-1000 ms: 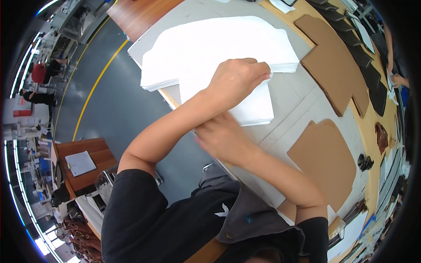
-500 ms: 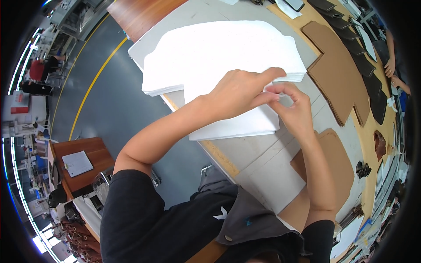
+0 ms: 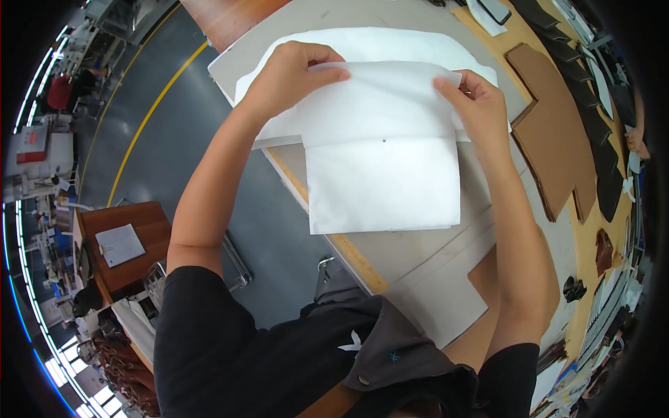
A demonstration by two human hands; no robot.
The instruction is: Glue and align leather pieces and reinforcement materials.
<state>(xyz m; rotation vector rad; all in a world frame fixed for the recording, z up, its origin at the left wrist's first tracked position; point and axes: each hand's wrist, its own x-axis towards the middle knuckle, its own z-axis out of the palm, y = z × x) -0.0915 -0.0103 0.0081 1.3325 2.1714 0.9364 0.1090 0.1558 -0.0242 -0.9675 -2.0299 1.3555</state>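
A thin, soft white sheet (image 3: 382,101) is raised along its far edge between my two hands. My left hand (image 3: 296,76) pinches its far left corner between thumb and fingers. The far right corner is pinched in my right hand (image 3: 479,104). Under the sheet lies a stack of white cut pieces (image 3: 362,40), wide at the far end, with a narrower part (image 3: 383,198) reaching toward me. A small dark dot shows near the fold line across the white material. The lifted sheet hides the middle of the stack.
Brown cut panels (image 3: 550,132) lie to the right, beside overlapping black pieces (image 3: 592,132). Another brown panel (image 3: 488,279) is under my right forearm. A phone (image 3: 493,10) lies at the far right. At the right rim another person's hand (image 3: 635,143) shows.
My hands were close together above the stack. They have since spread apart and moved farther away, and now hold up the white sheet by its far edge.
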